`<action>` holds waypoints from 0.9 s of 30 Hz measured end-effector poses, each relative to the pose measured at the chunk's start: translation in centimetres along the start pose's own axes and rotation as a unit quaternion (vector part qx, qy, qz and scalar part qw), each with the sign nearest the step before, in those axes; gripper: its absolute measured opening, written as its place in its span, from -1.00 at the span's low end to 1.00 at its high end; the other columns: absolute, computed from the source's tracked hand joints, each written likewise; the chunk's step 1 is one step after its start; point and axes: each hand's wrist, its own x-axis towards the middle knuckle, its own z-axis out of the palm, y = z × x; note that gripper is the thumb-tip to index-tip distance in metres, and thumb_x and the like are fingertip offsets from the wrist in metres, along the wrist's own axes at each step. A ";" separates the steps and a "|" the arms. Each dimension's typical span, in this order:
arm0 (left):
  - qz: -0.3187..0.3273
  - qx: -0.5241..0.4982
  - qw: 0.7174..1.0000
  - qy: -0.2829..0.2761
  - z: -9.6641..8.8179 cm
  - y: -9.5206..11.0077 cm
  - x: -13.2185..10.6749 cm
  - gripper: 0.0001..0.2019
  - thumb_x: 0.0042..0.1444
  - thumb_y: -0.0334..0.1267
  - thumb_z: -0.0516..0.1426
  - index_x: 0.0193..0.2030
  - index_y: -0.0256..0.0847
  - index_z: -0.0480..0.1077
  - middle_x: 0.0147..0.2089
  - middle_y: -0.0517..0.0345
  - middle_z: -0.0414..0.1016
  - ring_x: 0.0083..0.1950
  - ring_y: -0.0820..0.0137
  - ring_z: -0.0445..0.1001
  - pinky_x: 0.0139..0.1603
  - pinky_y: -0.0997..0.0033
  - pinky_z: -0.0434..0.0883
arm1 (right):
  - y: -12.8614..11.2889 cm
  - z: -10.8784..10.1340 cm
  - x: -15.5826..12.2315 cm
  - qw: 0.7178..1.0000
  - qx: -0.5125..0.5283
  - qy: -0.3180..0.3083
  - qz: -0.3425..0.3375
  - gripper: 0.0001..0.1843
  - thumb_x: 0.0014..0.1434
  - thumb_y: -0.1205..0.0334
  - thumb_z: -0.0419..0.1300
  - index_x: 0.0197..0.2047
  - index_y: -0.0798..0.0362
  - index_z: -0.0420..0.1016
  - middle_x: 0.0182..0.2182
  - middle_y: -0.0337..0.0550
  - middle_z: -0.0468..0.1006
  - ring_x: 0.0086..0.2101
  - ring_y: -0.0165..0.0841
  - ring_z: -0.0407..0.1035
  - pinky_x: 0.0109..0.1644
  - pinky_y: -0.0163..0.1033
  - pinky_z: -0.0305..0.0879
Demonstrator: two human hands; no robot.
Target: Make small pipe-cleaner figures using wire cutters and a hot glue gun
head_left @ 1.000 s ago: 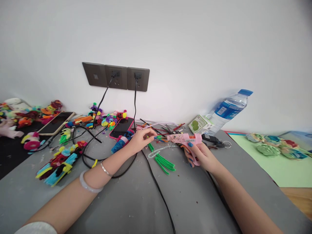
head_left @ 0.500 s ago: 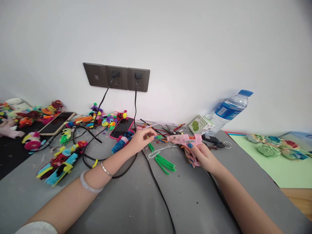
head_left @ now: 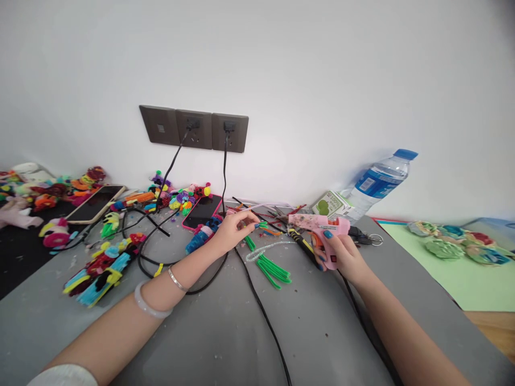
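Pink and darkly speckled, a glue gun (head_left: 309,221) is being gripped by the right hand (head_left: 341,252), its handle being enclosed by curled fingers and its nozzle being pointed leftward above the desk (head_left: 225,343). By the left hand (head_left: 237,228), a small green piece (head_left: 263,225) is being pinched between thumb and fingertips; part of it is being hidden by them, and a gap is being left between it and the nozzle.

Just below the left hand's fingers, fuzzy green stems (head_left: 274,272) are being supported by the desk, their upper part being crossed by a pale glittery strand (head_left: 265,249). Beside the gun's handle, a yellow-and-black tool handle (head_left: 302,245) is being partly covered by the right hand.

Behind the gun, a green-and-white carton (head_left: 332,205) is being set close beside a tilted water bottle (head_left: 372,185), which is being propped by the wall (head_left: 306,107). Near the right hand, a key ring (head_left: 376,239) is being borne by the desk. Behind the left forearm, a pink-edged phone (head_left: 201,213) is being shown beside a blue fuzzy figure (head_left: 196,242). On the left forearm, a silver bracelet (head_left: 176,279) and a pale bangle (head_left: 148,304) are being worn. At far right, pale green paper (head_left: 426,268) is being partly covered by crumpled rosettes (head_left: 444,249).
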 end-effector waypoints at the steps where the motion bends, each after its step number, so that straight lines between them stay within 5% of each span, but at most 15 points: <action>1: 0.000 -0.002 1.000 0.000 0.0 0.0 0.0 -0.85 0.14 -0.30 0.09 -0.23 -0.27 0.46 -0.24 0.09 0.53 -0.35 0.46 0.42 -0.41 0.53 0.31 | 0.0 -0.2 0.0 1.000 0.007 0.015 -0.006 -0.48 0.16 -0.29 0.08 -0.47 0.02 0.31 -0.70 -0.31 0.22 -0.73 -0.40 0.22 -0.67 -0.27 0.13; 8: -0.009 -0.005 1.000 0.001 0.0 -0.1 0.0 -0.84 0.14 -0.28 0.09 -0.22 -0.27 0.46 -0.22 0.08 0.53 -0.33 0.44 0.42 -0.40 0.52 0.31 | -0.9 -1.0 0.0 0.991 0.051 0.107 -0.064 -0.51 0.13 -0.27 0.11 -0.36 0.04 0.36 -0.73 -0.32 0.24 -0.74 -0.37 0.23 -0.66 -0.25 0.09; 17: -0.011 0.000 1.000 0.000 0.1 -0.5 0.1 -0.83 0.13 -0.28 0.09 -0.21 -0.26 0.47 -0.23 0.09 0.53 -0.36 0.46 0.41 -0.42 0.53 0.31 | -1.8 -2.8 -0.6 0.985 0.078 0.140 -0.060 -0.54 0.15 -0.24 0.09 -0.32 0.04 0.38 -0.71 -0.28 0.25 -0.70 -0.37 0.21 -0.60 -0.22 0.02; 23: -0.006 0.017 0.999 -0.035 0.0 -0.2 -0.2 -0.83 0.09 -0.38 0.09 -0.22 -0.24 0.50 -0.21 0.08 0.55 -0.33 0.44 0.44 -0.43 0.54 0.30 | -3.9 -4.8 -3.2 0.925 0.168 0.305 -0.150 -0.61 0.04 -0.18 0.20 -0.36 0.00 0.46 -0.54 -0.21 0.31 -0.67 -0.49 0.05 -0.66 -0.25 -0.06; 27: -0.025 0.031 0.998 -0.056 -0.2 0.1 -0.3 -0.84 0.07 -0.38 0.12 -0.23 -0.25 0.51 -0.22 0.08 0.56 -0.42 0.47 0.42 -0.47 0.53 0.30 | -2.7 -4.7 -6.7 0.897 0.215 0.377 -0.082 -0.71 0.08 -0.05 0.17 -0.40 0.01 0.48 -0.53 -0.21 0.24 -0.66 -0.48 -0.01 -0.68 -0.25 -0.14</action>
